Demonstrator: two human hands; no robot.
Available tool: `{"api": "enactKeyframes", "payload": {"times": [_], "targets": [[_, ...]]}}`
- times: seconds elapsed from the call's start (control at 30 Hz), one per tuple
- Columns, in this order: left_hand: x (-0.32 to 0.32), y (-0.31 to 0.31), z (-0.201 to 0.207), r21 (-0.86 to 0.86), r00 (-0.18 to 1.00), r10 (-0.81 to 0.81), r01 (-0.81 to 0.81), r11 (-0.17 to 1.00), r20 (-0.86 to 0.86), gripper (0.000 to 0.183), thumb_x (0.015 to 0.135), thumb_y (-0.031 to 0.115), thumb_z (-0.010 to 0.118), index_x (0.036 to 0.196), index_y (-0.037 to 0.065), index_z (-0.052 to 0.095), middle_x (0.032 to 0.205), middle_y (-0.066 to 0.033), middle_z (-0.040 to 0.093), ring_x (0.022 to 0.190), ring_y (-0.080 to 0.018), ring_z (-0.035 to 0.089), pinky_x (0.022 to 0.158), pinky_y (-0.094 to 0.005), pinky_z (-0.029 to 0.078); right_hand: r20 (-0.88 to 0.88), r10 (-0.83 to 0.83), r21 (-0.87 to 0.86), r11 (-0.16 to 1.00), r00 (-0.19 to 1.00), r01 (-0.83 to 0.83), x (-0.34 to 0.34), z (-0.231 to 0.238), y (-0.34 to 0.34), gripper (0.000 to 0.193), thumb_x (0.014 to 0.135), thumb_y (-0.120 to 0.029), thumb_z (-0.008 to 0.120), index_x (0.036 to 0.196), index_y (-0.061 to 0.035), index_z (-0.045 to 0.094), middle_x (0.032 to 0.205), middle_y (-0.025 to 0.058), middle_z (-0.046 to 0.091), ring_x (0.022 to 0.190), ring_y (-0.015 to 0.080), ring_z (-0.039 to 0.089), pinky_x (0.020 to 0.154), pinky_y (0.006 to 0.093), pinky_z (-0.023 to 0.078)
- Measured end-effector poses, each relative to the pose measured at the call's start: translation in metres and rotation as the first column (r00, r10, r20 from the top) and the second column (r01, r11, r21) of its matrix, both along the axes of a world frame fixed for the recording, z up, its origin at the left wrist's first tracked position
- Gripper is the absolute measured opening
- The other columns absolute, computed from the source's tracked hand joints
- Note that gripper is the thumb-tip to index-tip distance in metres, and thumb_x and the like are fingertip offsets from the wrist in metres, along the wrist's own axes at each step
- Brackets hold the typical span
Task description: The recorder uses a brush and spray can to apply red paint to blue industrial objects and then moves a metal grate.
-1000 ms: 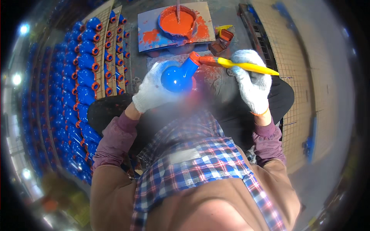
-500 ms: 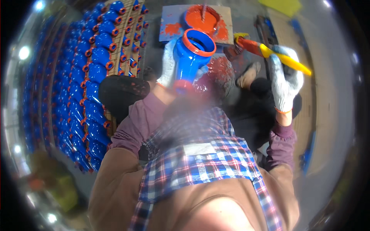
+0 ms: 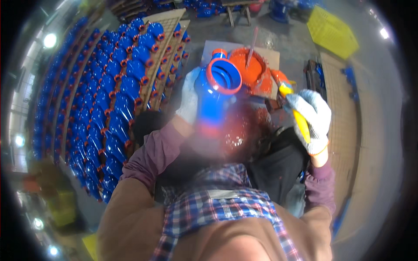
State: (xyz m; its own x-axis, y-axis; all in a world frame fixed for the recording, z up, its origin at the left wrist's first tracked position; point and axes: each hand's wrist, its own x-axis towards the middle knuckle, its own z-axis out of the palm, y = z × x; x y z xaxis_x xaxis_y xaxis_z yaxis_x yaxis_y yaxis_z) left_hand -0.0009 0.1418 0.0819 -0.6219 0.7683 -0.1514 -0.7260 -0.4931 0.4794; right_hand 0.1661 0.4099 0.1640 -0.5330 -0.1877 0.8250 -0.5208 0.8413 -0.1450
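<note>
My gloved left hand is closed around a glossy blue pipe fitting. Its wide round mouth faces up, with a red-orange rim; a smaller red-rimmed outlet shows at the far side, and the near end is blurred. To the right, my gloved right hand grips the yellow handle of a paintbrush. The brush head, coated in orange-red, points away toward a round pan of orange-red paint and is apart from the fitting. A thin stick stands in the paint.
Under the pan lies a paint-splashed board. Rows of blue fittings with red ends fill wooden racks on the left. A yellow crate sits at the far right, beyond a long wooden board. A red paint-smeared surface is below the fitting.
The view has shifted, showing more floor beyond the pan. My right hand has turned the brush so its handle slopes down toward me. My left hand still holds the fitting.
</note>
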Motion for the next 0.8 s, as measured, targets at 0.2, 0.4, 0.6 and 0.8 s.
{"api": "enactKeyframes", "payload": {"times": [0.2, 0.4, 0.6, 0.8], "targets": [[-0.083, -0.02, 0.013, -0.211, 0.931, 0.121, -0.202, 0.956, -0.344, 0.064, 0.089, 0.044, 0.059, 0.136, -0.001, 0.054, 0.125, -0.0218, 0.065, 0.111, -0.0372, 0.067, 0.098, -0.0536, 0.055, 0.086, 0.076, -0.104, 0.992, 0.993, -0.067, -0.044, -0.011, 0.015, 0.04, 0.071, 0.001, 0.079, 0.11, -0.0066, 0.071, 0.081, 0.0116, 0.064, 0.066, 0.0282, 0.061, 0.058, 0.0349, 0.048], [-0.127, -0.002, 0.024, -0.458, 0.629, -0.095, -0.446, 0.769, -0.772, 0.057, 0.092, 0.039, 0.058, 0.133, 0.0, 0.056, 0.125, -0.0161, 0.066, 0.112, -0.0305, 0.066, 0.104, -0.0478, 0.052, 0.262, -0.001, -0.323, 0.942, 0.965, 0.088, -0.074, -0.027, 0.007, 0.036, 0.07, 0.006, 0.08, 0.101, -0.009, 0.074, 0.081, 0.0097, 0.064, 0.07, 0.0253, 0.063, 0.062, 0.0344, 0.051], [-0.162, 0.008, 0.013, -0.346, 0.97, 0.082, -0.16, 0.924, -0.231, 0.057, 0.087, 0.033, 0.07, 0.134, 0.004, 0.055, 0.12, -0.0125, 0.067, 0.101, -0.0261, 0.069, 0.092, -0.0441, 0.058, 0.465, -0.047, -0.44, 0.854, 0.884, 0.277, -0.086, -0.043, 0.013, 0.025, 0.076, -0.002, 0.08, 0.099, -0.0037, 0.071, 0.093, 0.0118, 0.062, 0.085, 0.0272, 0.063, 0.076, 0.0344, 0.05], [-0.235, -0.001, 0.013, -0.441, 0.878, 0.075, -0.309, 0.842, -0.472, 0.051, 0.086, 0.023, 0.073, 0.13, 0.003, 0.056, 0.105, -0.0079, 0.069, 0.084, -0.0182, 0.07, 0.071, -0.0358, 0.062, 0.506, -0.082, -0.532, 0.754, 0.858, 0.386, -0.094, -0.056, 0.03, 0.015, 0.086, -0.015, 0.071, 0.095, -0.0034, 0.066, 0.091, 0.0079, 0.059, 0.087, 0.0222, 0.057, 0.078, 0.0343, 0.046]]}}
